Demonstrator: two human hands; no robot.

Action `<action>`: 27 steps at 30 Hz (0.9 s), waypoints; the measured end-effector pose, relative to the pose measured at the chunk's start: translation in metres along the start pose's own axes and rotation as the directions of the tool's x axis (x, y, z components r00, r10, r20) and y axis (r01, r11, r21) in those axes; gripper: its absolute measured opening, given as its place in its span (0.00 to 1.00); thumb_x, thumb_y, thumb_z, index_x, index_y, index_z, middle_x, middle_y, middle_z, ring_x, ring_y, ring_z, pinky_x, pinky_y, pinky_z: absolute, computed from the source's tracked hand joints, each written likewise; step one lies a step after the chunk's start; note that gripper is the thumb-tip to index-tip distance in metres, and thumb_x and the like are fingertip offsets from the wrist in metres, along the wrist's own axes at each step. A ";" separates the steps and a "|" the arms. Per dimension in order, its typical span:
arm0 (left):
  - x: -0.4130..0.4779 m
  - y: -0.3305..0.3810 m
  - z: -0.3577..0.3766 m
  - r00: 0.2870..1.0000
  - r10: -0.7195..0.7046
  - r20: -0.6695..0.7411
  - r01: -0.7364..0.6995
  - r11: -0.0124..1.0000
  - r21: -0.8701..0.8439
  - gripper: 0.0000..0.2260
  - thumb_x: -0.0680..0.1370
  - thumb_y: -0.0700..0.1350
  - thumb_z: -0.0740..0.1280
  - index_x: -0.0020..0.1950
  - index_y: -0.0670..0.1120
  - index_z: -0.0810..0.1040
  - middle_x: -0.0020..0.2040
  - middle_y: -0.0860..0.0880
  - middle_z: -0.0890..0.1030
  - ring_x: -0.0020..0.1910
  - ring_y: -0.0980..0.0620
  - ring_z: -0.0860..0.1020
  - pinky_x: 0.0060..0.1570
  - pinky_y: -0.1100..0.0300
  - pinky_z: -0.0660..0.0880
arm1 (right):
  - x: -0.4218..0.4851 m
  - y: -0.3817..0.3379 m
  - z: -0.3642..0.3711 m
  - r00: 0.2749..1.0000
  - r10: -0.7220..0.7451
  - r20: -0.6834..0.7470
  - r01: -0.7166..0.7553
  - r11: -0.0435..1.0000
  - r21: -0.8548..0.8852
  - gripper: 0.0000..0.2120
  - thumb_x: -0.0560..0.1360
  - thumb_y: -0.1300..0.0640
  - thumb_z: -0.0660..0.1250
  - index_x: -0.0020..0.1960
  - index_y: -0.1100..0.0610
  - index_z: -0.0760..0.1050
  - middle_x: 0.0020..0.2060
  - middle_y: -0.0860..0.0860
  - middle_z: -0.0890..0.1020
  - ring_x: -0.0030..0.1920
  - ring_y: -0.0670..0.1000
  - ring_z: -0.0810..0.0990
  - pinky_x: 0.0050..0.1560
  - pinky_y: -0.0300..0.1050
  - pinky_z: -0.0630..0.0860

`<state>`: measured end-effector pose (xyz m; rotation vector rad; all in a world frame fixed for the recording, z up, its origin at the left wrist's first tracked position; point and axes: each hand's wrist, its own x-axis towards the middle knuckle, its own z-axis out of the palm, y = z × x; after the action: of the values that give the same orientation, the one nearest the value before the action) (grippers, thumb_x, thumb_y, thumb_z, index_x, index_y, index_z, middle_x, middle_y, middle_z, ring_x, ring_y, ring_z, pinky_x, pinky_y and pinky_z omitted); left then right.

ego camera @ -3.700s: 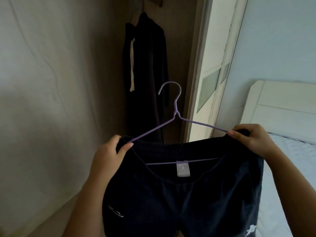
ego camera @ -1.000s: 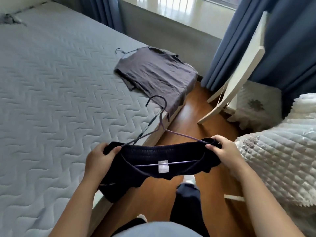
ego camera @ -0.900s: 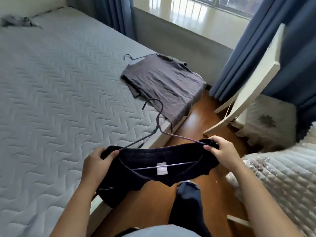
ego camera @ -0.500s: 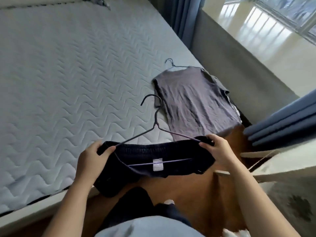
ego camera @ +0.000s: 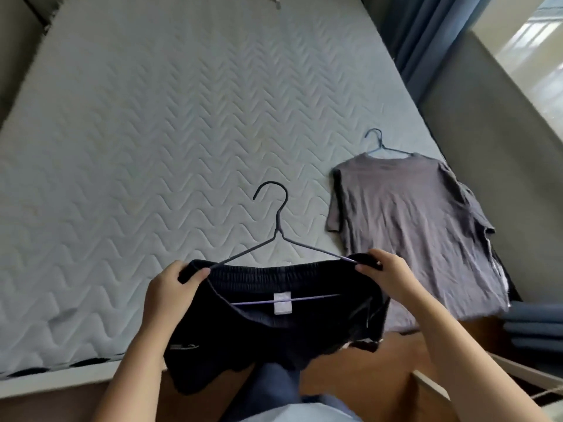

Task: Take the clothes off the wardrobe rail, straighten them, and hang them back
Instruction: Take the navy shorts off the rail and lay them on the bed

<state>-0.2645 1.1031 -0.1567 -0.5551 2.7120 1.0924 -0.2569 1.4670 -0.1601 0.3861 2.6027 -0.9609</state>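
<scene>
Dark shorts [ego camera: 274, 324] hang on a thin wire hanger [ego camera: 278, 229] that I hold out over the near edge of the bed. My left hand [ego camera: 170, 287] pinches the left end of the waistband and hanger. My right hand [ego camera: 387, 275] pinches the right end. The waistband is stretched between them, with a white label showing inside. The hanger hook points away from me over the mattress. A grey T-shirt [ego camera: 408, 226] lies flat on the bed's right side on its own hanger [ego camera: 379, 144].
The quilted grey mattress [ego camera: 152, 132] fills the view ahead. Blue curtains [ego camera: 426, 35] and a grey low wall [ego camera: 493, 141] with a window stand to the right. Wooden floor [ego camera: 335, 373] and my legs are below. A white frame piece [ego camera: 487, 376] shows at the lower right.
I have turned from the wardrobe to face the bed, carrying the shorts on the hanger. The view has swung so the mattress is ahead. My grip on both ends is unchanged.
</scene>
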 end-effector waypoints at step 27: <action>0.432 -0.004 0.200 0.991 -0.108 0.083 0.066 0.913 0.403 0.20 0.77 0.56 0.59 0.58 0.41 0.71 0.56 0.40 0.78 0.55 0.38 0.75 0.55 0.49 0.71 | 0.450 0.005 0.094 0.992 0.105 0.065 -0.108 0.993 0.047 0.11 0.74 0.56 0.66 0.51 0.63 0.75 0.41 0.54 0.77 0.44 0.54 0.74 0.43 0.43 0.66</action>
<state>-0.6567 1.1194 -0.4268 -0.5259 2.6787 0.5020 -0.6426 1.4683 -0.4113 0.4949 2.4787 -0.9872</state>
